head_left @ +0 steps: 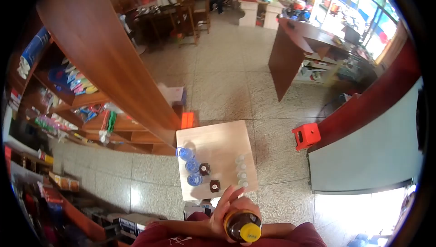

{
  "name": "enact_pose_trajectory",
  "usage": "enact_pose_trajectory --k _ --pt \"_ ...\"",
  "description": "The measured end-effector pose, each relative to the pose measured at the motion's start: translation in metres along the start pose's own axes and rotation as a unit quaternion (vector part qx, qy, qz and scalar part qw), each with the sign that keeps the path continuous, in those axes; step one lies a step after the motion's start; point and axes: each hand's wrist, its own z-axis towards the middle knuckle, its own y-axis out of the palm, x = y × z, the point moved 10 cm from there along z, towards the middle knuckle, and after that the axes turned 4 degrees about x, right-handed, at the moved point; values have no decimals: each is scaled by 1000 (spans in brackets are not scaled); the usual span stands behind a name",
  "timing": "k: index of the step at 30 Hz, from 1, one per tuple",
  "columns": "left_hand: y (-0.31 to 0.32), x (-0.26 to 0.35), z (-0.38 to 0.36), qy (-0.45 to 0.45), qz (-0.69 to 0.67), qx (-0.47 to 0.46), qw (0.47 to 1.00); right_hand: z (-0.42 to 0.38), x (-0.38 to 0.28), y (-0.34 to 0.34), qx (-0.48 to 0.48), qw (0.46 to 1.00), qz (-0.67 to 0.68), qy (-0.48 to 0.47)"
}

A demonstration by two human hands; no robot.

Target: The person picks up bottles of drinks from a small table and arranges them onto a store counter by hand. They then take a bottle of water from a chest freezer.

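A dark bottle with a yellow cap (243,227) is held close to my body, its cap toward the camera. My left hand (221,214) is closed against the bottle's left side, with some fingers raised. Behind the bottle, my right hand (247,204) wraps round it. Beyond my hands is a light wooden table (222,140). On its left side stand several blue-tinted clear containers (193,165). Two dark jars (215,186) are near the middle, and several small clear containers (241,167) form a row on the right.
Wooden shelves (131,124) with goods rise at the left. A red stool (307,136) stands on the floor to the right, beside a pale panel (363,156). Farther back are a brown desk (290,51), chairs (186,24) and a seated person.
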Motion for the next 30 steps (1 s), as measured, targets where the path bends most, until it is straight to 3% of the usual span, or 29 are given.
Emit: enact_pose_trajectory --k 1,3,5,9,11,14,18,20,21,23,26,29,30 --pt "-2 9 -3 24 61 113 991 4 -9 2 10 1000 -6 6" --pt "-6 29 -8 41 131 245 960 -2 -22 6 32 999 -11 21" --pt "-5 50 9 33 152 283 946 -11 -31 9 62 997 -23 32" --pt "-28 62 20 3 106 253 962 -33 -43 26 102 993 -53 32" --pt "-43 63 22 -20 86 234 968 -43 -45 33 86 995 -57 3" --pt "-61 57 21 -60 55 200 976 -45 -66 57 183 977 -109 -26" --pt "-64 69 35 -119 30 136 983 -75 -54 58 178 983 -2 -48" --pt "-45 80 47 -86 1 -51 995 -76 -55 56 94 996 -5 -8" --pt "-47 73 44 -36 -49 -224 973 -91 -47 55 96 994 -39 27" --pt "-50 72 13 15 -162 -397 903 -103 -46 54 85 991 -69 80" --pt "-53 72 -14 -8 -335 -420 843 -136 -64 33 152 974 -166 39" --pt "-39 111 -40 37 -335 -260 905 -153 -109 23 355 898 -260 -12" --pt "-36 117 -50 17 -352 -252 901 -162 -123 23 416 859 -298 -8"
